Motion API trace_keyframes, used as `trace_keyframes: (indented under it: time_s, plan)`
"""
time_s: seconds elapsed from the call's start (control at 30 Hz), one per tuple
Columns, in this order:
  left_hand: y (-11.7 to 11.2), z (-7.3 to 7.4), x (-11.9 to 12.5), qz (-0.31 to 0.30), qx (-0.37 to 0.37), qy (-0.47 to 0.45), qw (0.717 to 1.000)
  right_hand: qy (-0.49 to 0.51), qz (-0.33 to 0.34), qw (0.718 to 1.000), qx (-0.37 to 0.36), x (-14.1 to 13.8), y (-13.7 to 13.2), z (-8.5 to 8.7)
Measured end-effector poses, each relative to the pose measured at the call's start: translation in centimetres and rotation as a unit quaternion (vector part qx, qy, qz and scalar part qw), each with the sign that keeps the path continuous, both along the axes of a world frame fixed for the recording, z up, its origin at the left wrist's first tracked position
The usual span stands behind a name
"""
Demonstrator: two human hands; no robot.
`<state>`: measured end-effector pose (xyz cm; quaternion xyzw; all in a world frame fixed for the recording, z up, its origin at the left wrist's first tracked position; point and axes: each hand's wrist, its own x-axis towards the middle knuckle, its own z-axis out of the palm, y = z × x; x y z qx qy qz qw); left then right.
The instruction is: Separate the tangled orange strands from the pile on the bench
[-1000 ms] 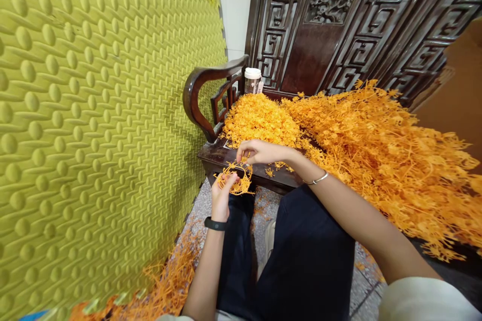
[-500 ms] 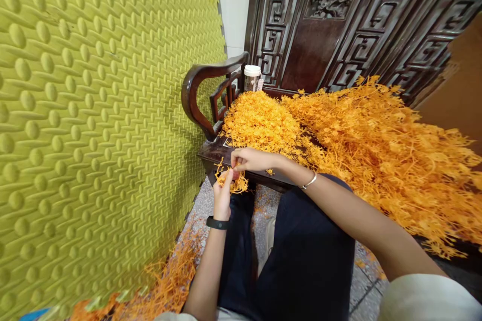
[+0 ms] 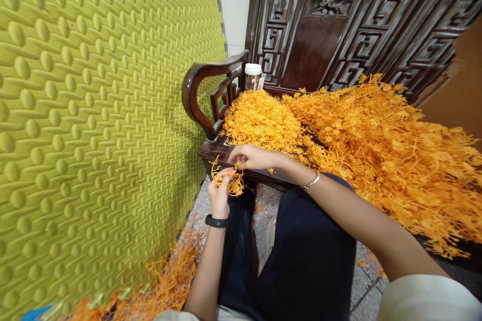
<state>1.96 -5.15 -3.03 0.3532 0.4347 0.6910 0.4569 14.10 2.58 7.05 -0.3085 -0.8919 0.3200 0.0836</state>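
My left hand (image 3: 219, 191) is closed around an orange plastic flower sprig (image 3: 236, 186), whose thin stems and small blooms stick out past the fingers. Just above it, my right hand (image 3: 250, 156) pinches a small orange piece (image 3: 237, 165) at the sprig's upper end. Both hands are close together over the front edge of a dark wooden bench (image 3: 213, 153). On the seat behind them lies a heap of small loose orange blooms (image 3: 263, 120). To its right spreads a large pile of orange sprigs (image 3: 391, 150).
A lidded cup (image 3: 252, 76) stands at the back corner, beside the curved armrest (image 3: 194, 95). A yellow-green textured foam mat (image 3: 105, 110) rises on the left. Orange stem scraps (image 3: 169, 276) litter the floor. Carved wooden panels (image 3: 316, 50) form the back.
My hands have moved slightly apart, the left one down and leftward with the sprig. A small orange piece now shows at my right fingertips.
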Motion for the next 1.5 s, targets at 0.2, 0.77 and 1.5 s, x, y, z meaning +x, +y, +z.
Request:
trace_keyframes:
  time_s: [0.2,0.77,1.5]
  plan:
    - [-0.1,0.4,-0.1,-0.031,-0.018,-0.064,0.997,-0.005,0.014,1.000,-0.007,0.1,0.3,0.0]
    - [-0.8,1.5,-1.0,-0.153,0.008,-0.262,0.953,0.176,0.019,0.954,-0.241,0.2,-0.3,1.7]
    - [-0.5,2.5,-0.1,-0.107,0.061,-0.242,0.962,0.268,-0.181,0.927,-0.190,-2.8,-1.0,0.5]
